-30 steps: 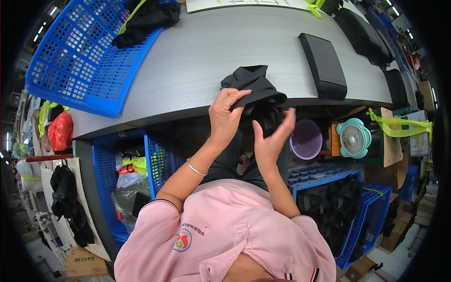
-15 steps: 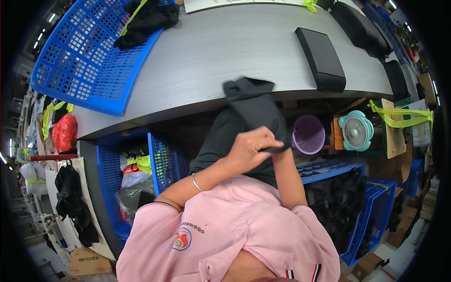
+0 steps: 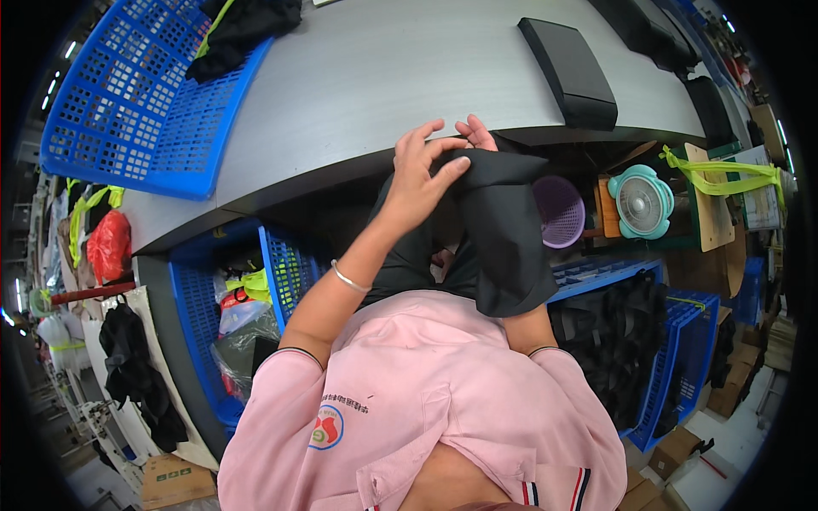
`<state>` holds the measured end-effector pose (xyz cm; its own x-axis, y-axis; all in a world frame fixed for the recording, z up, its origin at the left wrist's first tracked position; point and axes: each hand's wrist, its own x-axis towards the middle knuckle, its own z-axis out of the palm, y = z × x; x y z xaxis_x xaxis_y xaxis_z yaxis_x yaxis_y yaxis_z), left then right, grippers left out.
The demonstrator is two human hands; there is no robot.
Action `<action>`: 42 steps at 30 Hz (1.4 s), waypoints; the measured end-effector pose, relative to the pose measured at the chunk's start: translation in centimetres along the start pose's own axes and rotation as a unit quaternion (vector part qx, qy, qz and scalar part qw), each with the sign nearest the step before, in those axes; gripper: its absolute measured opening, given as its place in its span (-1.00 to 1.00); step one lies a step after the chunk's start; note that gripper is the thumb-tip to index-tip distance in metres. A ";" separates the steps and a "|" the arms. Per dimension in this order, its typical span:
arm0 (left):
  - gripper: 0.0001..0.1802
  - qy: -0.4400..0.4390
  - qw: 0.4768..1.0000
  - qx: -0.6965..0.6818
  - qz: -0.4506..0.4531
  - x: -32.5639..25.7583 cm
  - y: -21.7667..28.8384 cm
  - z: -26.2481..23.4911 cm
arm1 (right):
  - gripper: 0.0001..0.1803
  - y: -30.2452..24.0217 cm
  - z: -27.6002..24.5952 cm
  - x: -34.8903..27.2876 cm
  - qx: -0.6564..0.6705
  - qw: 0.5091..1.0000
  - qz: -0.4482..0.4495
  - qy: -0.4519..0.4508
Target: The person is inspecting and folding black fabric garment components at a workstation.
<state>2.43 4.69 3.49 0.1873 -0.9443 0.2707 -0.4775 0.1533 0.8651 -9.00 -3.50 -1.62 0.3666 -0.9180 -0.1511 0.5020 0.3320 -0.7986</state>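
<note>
A black fabric tube [image 3: 509, 230] is drawn over my right forearm, covering it from near the elbow to the wrist. My right hand [image 3: 479, 134] pokes out of its far end with the fingers stretched and apart; the palm is mostly hidden by the cloth. Beside that end is my left hand [image 3: 419, 175], fingers spread. Its thumb and index finger lie at the tube's rim, and no firm grip on the cloth shows. Both hands are above my lap, at the near edge of the grey table [image 3: 366, 77].
A blue basket [image 3: 141, 111] with black cloth stands on the table's left. At right lies a black padded piece [image 3: 569, 72]. Below are a purple basket [image 3: 560, 213], a teal fan [image 3: 642, 207] and blue crates [image 3: 673, 366] holding black goods.
My right hand has pushed through the black tube, and its fingers now show at the far end. My left hand has moved from the near end to the far end and spread its fingers.
</note>
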 end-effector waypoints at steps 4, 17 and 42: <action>-0.85 -0.038 0.989 -0.125 -0.069 1.0 -0.8 -0.6 | -0.24 0.5 -1.7 -0.4 -0.116 0.989 -0.059 0.064; -0.86 0.029 0.972 -0.230 -0.038 2.4 -1.6 0.5 | -0.39 -2.4 0.8 -0.8 -0.106 0.988 0.035 0.105; -0.76 0.253 0.883 -0.379 -0.113 7.3 -9.6 -5.1 | -0.49 -0.7 6.2 -9.9 -0.288 0.936 0.033 -0.201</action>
<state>12.70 -2.15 -0.68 0.6553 -0.7540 0.0440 0.2963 0.3102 0.9033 -8.12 6.74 4.02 0.7046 -0.7059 -0.0718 0.0058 0.1069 -0.9942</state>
